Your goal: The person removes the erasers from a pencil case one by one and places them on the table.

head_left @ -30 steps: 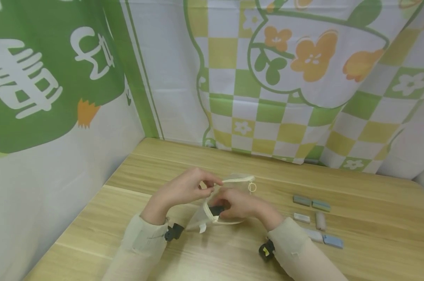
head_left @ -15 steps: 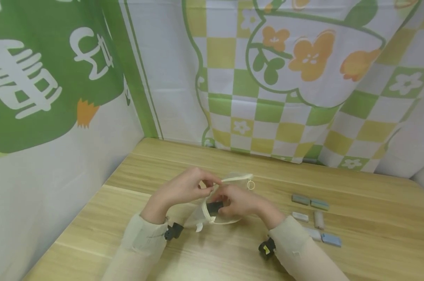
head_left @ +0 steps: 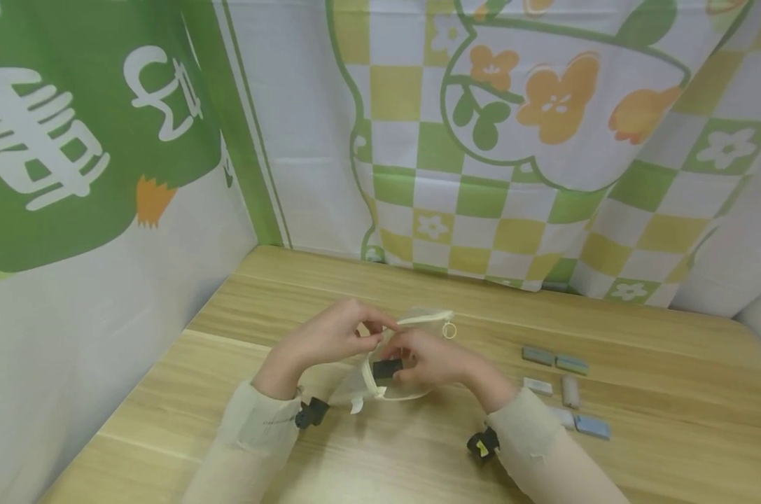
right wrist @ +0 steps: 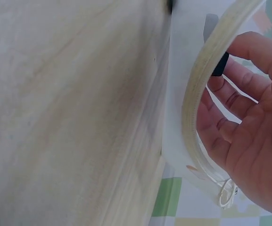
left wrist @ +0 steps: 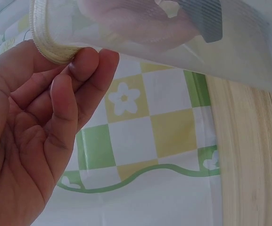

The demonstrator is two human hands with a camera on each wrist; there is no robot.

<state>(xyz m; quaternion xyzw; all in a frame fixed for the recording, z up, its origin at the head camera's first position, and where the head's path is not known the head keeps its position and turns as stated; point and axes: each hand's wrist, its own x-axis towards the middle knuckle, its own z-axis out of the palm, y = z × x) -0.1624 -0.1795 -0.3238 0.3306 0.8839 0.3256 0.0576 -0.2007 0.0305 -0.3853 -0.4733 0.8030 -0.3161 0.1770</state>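
Note:
A translucent pouch with a cream zipper edge stands open on the table. My left hand pinches its zippered rim between thumb and fingertips; the left wrist view shows that zipper up close. Inside the mouth, my right hand holds a small black block between thumb and fingers. Through the clear wall in the left wrist view, the dark block looks finely ribbed. In the right wrist view, the zipper passes in front of the fingers and hides part of the block.
To the right on the wooden table lie several small blocks in rows, among them a grey-green block, a white block and a blue block. A ring pull hangs from the zipper. A patterned curtain closes off the back.
My right hand has shifted slightly up and left in the pouch, and more of the black block shows at the mouth. The left hand keeps its pinch, almost still.

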